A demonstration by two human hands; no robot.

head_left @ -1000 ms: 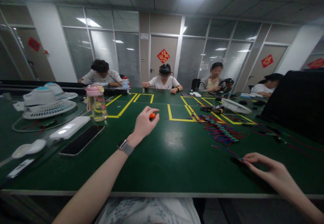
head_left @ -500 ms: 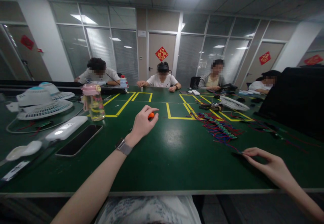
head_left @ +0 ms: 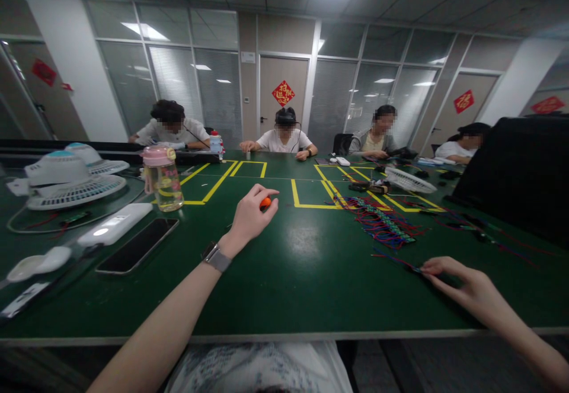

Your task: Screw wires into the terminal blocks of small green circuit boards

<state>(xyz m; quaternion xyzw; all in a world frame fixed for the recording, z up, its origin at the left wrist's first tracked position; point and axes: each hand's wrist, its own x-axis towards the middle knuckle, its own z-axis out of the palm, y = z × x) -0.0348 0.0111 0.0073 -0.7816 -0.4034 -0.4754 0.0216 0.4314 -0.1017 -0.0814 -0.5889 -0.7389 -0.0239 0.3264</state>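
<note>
wires [head_left: 397,259], red and blue, are pinched at one end in my right hand [head_left: 466,286], just nearer me than the row of wired boards [head_left: 387,222] on the green worktop [head_left: 311,298]. my left hand [head_left: 249,218], well apart, curls around something orange [head_left: 265,203]. a phone [head_left: 138,246] lies farther left, near a drink bottle [head_left: 165,182].

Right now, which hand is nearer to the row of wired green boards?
Right. The right hand pinches a wired piece just off the near end of the row; the left hand, farther off to its left, holds an orange object.
</note>
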